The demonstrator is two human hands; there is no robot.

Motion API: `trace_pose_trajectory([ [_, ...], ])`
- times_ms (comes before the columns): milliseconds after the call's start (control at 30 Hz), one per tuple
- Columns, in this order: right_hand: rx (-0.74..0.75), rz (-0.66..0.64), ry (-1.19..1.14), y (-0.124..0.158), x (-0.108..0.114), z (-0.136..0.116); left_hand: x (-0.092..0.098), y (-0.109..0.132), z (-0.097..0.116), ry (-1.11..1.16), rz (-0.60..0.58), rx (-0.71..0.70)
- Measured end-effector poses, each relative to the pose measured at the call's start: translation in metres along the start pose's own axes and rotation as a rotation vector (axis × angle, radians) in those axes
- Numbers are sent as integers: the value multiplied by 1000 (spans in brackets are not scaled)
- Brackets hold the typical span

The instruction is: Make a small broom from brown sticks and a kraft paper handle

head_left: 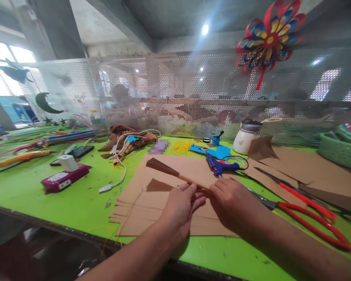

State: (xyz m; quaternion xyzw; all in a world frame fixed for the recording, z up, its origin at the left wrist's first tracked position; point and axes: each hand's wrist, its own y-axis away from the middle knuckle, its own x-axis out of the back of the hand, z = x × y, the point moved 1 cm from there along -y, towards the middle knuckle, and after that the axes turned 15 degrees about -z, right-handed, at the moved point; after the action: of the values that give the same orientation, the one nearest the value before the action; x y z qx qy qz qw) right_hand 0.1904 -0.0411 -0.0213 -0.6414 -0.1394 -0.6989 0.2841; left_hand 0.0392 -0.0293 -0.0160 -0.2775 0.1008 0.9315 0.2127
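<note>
Between my two hands is a rolled brown paper stick (187, 179), with a darker pleated fan (161, 167) at its far left end. My left hand (183, 208) curls its thumb and fingers around the middle of the stick. My right hand (229, 199) is closed over its near right end, hiding that tip. Below them lies a stack of brown paper sheets (134, 218), and the fan casts a shadow on it. Just beyond my right hand a blue glue gun (219, 166) rests on the paper.
Red-handled scissors (312, 222) lie at right, beside a red-handled tool (304, 197). Further back are a white jar (245, 138), blue paper (222, 151) and a brown paper bundle (128, 146). A purple power strip (64, 178) and white cable (124, 173) occupy the left side of the green table (96, 210).
</note>
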Motion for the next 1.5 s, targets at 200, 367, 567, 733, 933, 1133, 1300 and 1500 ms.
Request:
trace_pose_trajectory([
  [200, 72, -12, 69, 0, 3, -13, 2, -1, 1, -2, 86, -124],
  [367, 91, 89, 130, 1, 6, -16, 1, 7, 5, 4, 24, -186],
  [567, 102, 209, 207, 3, 12, -22, -1, 13, 9, -100, 9, -271],
  [733, 136, 279, 193, 2, 12, -22, -1, 15, 11, -127, 11, -282],
  [933, 148, 254, 21, 4, 12, -19, -1, 16, 15, -95, 15, -285],
  [1133, 30, 196, -460, 9, 26, -10, 0, 17, 16, -108, -2, -274],
  [1300, -118, -33, -861, 6, 35, -12, -1, 18, 14, -176, -76, -249],
  [1500, -180, -134, -1027, 3, 34, -21, -2, 18, 15, -170, -113, -253],
])
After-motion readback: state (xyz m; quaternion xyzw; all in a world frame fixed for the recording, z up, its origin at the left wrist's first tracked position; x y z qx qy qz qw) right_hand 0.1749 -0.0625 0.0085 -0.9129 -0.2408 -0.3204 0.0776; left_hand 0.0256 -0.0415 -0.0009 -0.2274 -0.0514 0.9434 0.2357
